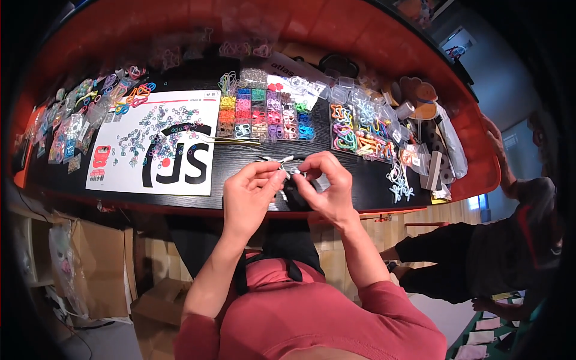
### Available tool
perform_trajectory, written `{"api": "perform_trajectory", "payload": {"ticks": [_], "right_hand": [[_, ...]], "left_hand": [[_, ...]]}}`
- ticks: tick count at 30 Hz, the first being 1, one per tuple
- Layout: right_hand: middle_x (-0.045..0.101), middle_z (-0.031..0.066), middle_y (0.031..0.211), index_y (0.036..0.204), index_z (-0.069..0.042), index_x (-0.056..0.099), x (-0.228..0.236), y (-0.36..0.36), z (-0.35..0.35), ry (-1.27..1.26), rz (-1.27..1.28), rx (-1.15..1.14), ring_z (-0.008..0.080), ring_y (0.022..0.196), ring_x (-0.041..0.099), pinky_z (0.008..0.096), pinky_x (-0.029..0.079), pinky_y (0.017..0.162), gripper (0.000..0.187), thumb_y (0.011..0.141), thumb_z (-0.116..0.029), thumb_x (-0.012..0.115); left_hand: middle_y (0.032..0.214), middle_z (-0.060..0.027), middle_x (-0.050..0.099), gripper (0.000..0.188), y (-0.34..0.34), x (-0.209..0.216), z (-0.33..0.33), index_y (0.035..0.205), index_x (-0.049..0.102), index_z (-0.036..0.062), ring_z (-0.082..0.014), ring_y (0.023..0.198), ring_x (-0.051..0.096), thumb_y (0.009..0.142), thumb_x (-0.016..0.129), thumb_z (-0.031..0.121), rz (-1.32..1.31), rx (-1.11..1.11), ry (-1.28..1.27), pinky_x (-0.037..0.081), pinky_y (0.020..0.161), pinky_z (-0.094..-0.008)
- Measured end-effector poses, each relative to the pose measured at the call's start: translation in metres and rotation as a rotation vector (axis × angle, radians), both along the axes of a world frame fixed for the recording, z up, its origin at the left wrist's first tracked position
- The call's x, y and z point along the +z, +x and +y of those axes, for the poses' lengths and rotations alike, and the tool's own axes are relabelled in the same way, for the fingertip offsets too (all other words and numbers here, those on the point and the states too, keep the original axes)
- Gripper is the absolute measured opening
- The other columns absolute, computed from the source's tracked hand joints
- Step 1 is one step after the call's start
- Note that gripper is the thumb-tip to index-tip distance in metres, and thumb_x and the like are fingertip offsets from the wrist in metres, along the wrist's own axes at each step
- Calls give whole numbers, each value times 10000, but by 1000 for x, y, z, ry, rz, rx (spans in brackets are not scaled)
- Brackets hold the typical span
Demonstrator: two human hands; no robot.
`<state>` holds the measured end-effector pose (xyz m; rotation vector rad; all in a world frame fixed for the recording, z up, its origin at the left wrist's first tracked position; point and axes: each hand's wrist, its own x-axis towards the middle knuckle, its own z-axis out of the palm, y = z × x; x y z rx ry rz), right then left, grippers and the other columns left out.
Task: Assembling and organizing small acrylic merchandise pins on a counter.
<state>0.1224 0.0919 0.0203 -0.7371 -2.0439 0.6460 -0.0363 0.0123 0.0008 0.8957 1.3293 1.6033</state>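
Note:
Above the table's front edge, my two hands meet fingertip to fingertip. My left hand is closed in a pinch, thumb against fingers, at a small pale piece. From the other side my right hand pinches too, thumb and curled forefinger together. What the piece is cannot be made out, as the fingers cover much of it. Just beyond the fingertips lies a slim tool with black and white parts, partly hidden. A pair of long thin metal tweezers rests farther off, by the white printed sheet.
Many small rings lie scattered on the sheet. Behind stands a divided clear box of coloured clips; another box of colourful clips is right of it. Bagged pieces crowd the left. A person stands at the right.

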Motion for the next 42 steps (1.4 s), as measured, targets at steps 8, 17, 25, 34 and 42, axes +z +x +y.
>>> {"api": "perform_trajectory", "payload": {"ticks": [8,17,25,34,42], "right_hand": [[681,97,916,1001,-10,698,6,-8,1,-33,-57,130,194,741,667,294,528,616,190,820,-16,756],[676,108,850,939,-29,712,11,-7,23,-30,-276,32,249,772,671,340,527,659,113,833,-57,739],[639,107,812,925,-45,708,13,-76,24,263,-322,62,305,745,642,378,514,646,119,814,-59,747],[576,117,794,756,-48,623,-27,-126,28,478,-375,-23,309,766,601,408,487,648,141,702,-60,752],[646,90,896,913,-29,617,15,-85,8,-349,-29,228,193,836,663,323,531,697,177,791,-3,743]], "left_hand": [[911,-76,708,125,-4,-8,-4,1043,683,-37,-105,777,689,957,669,53,-157,21,9,537,598,-212],[917,-54,647,133,-45,-27,-19,1100,633,-51,-88,789,627,999,594,28,14,445,191,507,644,-217],[984,-76,640,125,-58,-27,-14,1111,585,-55,-106,819,639,992,573,-17,145,606,292,545,691,-234],[974,-82,635,94,-55,-39,-26,1084,572,-44,-99,793,623,997,547,-16,173,563,244,521,688,-225],[1377,-217,544,104,-62,-1,-25,1084,578,-8,-114,837,637,989,546,18,-288,163,306,523,641,-226]]}}
